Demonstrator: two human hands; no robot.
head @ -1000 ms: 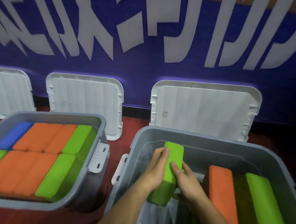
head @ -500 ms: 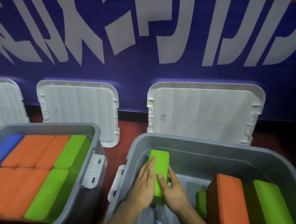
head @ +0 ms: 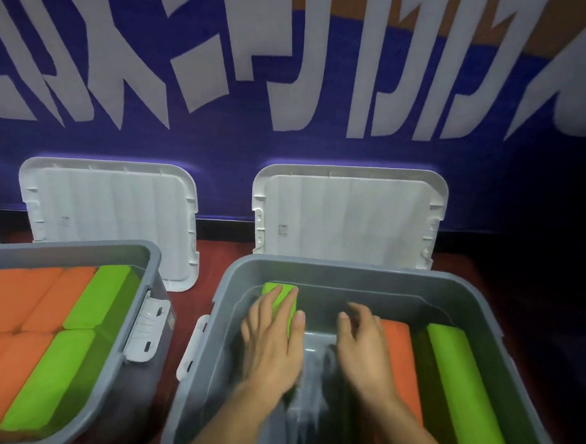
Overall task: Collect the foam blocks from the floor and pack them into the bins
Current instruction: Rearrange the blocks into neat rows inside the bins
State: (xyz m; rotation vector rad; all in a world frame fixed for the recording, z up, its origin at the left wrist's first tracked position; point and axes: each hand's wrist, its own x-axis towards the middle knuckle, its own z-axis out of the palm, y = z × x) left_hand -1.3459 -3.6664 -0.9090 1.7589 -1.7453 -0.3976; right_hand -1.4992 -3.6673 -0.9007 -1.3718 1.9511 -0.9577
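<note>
A green foam block [head: 287, 304] stands against the far left inside wall of the grey bin [head: 356, 269] in front of me. My left hand [head: 275, 343] lies on it with straight fingers, thumb along its right side. My right hand [head: 362, 348] hovers open over the bin's bare middle, apart from the block, next to an orange block [head: 401, 356]. A long green block [head: 462, 383] lies at the bin's right side.
A second grey bin [head: 143, 265] at left is packed with orange blocks [head: 22, 300] and green blocks [head: 97, 295]. Two white lids [head: 112, 212] [head: 349, 211] lean on the blue lettered wall behind. Red floor shows between the bins.
Both hands lowered the green block into the bin's far left corner. My right hand has let go and moved right; my left hand stays on the block.
</note>
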